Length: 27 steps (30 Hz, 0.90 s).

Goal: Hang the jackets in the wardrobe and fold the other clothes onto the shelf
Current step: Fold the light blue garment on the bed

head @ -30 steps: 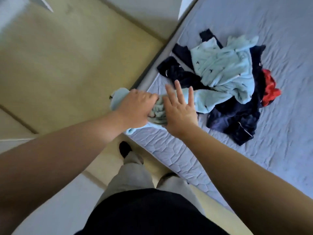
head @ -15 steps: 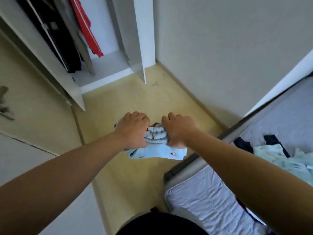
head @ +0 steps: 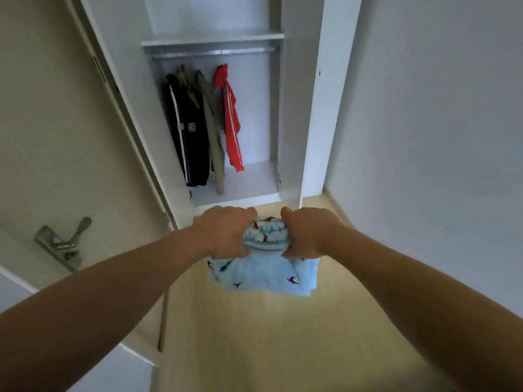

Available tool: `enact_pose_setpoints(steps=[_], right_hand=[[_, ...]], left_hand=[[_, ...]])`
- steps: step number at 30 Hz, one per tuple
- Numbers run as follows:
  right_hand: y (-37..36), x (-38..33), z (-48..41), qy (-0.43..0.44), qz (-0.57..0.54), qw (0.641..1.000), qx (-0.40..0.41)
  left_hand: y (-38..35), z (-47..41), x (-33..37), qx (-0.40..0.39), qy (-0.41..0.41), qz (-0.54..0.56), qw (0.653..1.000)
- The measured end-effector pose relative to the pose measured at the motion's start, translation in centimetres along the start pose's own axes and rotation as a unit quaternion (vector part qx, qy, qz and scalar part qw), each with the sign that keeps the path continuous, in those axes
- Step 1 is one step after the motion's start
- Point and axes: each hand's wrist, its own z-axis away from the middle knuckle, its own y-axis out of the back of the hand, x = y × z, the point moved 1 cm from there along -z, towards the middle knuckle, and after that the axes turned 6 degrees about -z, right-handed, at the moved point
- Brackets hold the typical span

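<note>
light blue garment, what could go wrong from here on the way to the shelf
The left hand and right hand grip only the bunched top of the light blue garment; the loose lower part hangs free and may fall open.
The shelf sits above the hanging jackets, so the dangling cloth could brush them.

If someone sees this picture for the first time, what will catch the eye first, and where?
In the centre, the left hand and the right hand both grip a bunched light blue garment, which hangs down over the yellow floor. Behind them the white wardrobe stands open, and a black jacket, an olive jacket and a bright red jacket hang from its rail.
</note>
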Motion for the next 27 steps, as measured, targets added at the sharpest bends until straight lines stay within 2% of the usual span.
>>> enact_pose_setpoints(steps=[7, 12, 16, 18, 23, 27], right_hand=[[12.1, 5.3, -14.3, 0.072, 0.046, 0.993, 0.084], [17.9, 7.7, -23.3, 0.075, 0.156, 0.969, 0.176], [22.3, 9.4, -31.2, 0.049, 0.202, 0.954, 0.216], [24.5, 10.2, -35.3, 0.027, 0.212, 0.951, 0.223], [29.9, 13.2, -46.3, -0.023, 0.205, 0.943, 0.259], [33.0, 15.9, -54.5, -0.063, 0.18, 0.923, 0.333]], left_hand=[[9.9, -10.0, -10.0, 0.074, 0.048, -0.011, 0.996], [14.2, -17.4, -17.3, 0.126, 0.061, -0.021, 0.99], [16.5, -24.4, -24.1, 0.174, 0.079, -0.046, 0.98], [18.0, -28.1, -27.7, 0.174, 0.078, -0.036, 0.981], [22.9, -38.5, -36.7, 0.182, 0.059, 0.005, 0.981], [25.8, -46.4, -43.3, 0.22, 0.099, 0.03, 0.97]])
